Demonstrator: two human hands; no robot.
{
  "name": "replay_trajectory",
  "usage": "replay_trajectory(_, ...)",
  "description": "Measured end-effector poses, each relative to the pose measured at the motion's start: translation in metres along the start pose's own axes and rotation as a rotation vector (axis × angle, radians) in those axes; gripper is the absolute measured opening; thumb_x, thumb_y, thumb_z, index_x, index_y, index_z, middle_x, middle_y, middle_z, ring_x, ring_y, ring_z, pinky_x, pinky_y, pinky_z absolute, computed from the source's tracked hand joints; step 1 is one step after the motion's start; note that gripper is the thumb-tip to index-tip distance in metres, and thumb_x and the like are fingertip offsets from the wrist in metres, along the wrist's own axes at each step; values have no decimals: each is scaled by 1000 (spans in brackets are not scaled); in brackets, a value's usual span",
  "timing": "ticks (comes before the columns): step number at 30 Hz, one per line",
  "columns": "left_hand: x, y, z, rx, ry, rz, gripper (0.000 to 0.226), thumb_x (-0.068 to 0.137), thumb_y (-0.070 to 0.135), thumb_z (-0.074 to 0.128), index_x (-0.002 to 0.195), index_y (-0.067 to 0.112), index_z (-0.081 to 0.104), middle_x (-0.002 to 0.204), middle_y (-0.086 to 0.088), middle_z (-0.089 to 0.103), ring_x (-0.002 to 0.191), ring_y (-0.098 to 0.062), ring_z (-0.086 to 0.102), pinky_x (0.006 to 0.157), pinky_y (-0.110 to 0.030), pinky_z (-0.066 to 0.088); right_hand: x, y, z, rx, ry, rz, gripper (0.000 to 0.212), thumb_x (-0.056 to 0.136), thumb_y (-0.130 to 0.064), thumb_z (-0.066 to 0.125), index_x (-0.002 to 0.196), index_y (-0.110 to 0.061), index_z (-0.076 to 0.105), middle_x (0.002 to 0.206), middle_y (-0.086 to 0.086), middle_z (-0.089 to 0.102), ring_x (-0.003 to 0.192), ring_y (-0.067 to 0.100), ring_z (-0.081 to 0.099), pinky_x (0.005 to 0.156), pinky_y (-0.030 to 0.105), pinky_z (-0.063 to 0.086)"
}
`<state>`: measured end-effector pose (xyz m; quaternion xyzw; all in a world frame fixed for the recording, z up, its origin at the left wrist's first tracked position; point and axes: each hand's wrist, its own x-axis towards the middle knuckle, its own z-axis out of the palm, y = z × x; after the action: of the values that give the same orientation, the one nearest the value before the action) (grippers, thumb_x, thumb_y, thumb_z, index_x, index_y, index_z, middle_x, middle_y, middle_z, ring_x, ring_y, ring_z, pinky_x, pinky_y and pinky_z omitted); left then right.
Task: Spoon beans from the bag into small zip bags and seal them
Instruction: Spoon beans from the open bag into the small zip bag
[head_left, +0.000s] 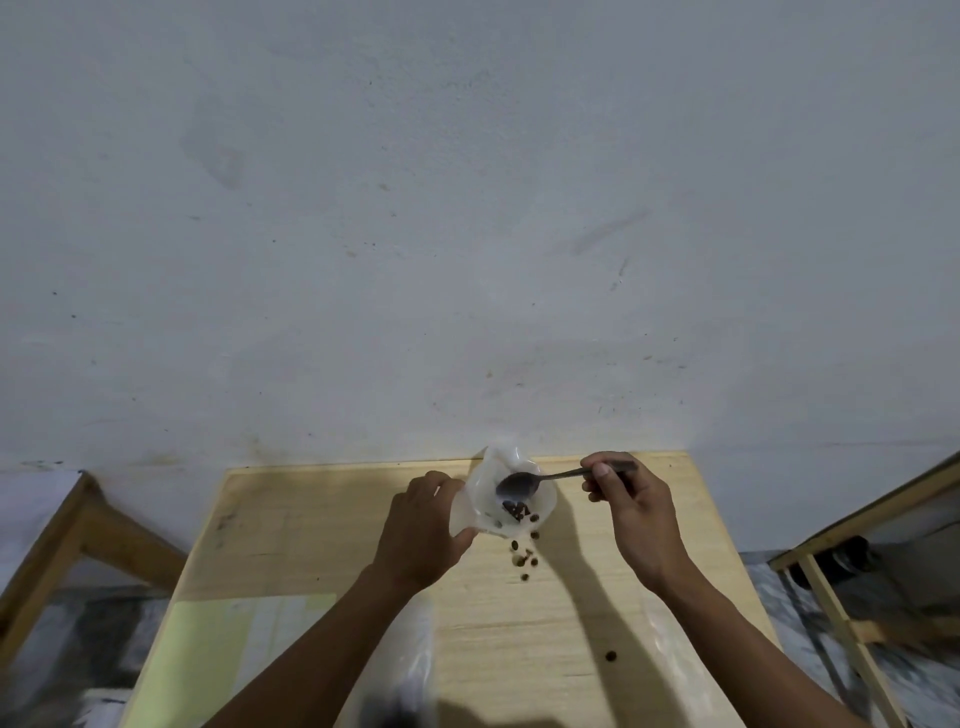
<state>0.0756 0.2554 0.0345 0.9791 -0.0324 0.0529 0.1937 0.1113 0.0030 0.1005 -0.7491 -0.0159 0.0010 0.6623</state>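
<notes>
My left hand (423, 525) grips the left side of a small clear zip bag (491, 493) and holds its mouth wide. My right hand (631, 506) pinches the handle of a metal spoon (519, 484), whose bowl sits inside the bag's mouth. A few dark beans lie inside the small zip bag. Several more beans (524, 556) are scattered on the wooden table just below it. A single bean (611, 656) lies apart toward the near right. A larger clear plastic bag (410, 670) lies near the front edge, blurred under my left forearm.
The light wooden table (311, 545) stands against a grey wall. A pale green and white sheet (228, 654) lies on its near left part. Wooden frames stand at the left (78, 525) and right (841, 613) of the table.
</notes>
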Motion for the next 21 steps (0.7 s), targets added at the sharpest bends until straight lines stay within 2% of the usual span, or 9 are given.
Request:
replay_trajectory(2,-2,0,0,-18,-4,-8,58,75,46,72,122,18,56,115,1,58,101,-20,55,83,-31,44,-1,-1,2,3,-4,-16,19,99,-10,53,93,-16,71,89,1,70,79,23,63,80,38,53)
replay_trajectory(5,-4,0,2,-46,-18,-30,58,76,49,71,123,20,55,115,3,57,101,-18,54,83,-30,43,1,-2,5,16,10,-26,19,99,-10,54,94,-16,71,87,-1,70,78,18,63,78,35,53)
replay_trajectory(11,-5,-5,4,-77,-53,-89,56,77,51,70,122,21,53,117,7,55,106,-17,52,85,-29,36,13,9,2,75,129,42,17,99,-13,54,95,-14,70,81,-1,68,73,15,62,79,35,53)
replay_trajectory(16,-1,-11,4,-114,-95,-127,59,78,50,69,126,22,50,127,10,51,116,-15,48,93,-30,36,26,32,-1,73,184,124,17,99,-13,54,93,-16,70,83,3,67,73,18,61,80,37,52)
replay_trajectory(21,4,-11,3,-151,-138,-68,65,77,52,69,133,27,47,139,16,45,127,-10,41,100,-30,33,36,49,3,-6,145,156,17,98,-16,56,93,-21,71,82,3,69,73,17,65,80,33,51)
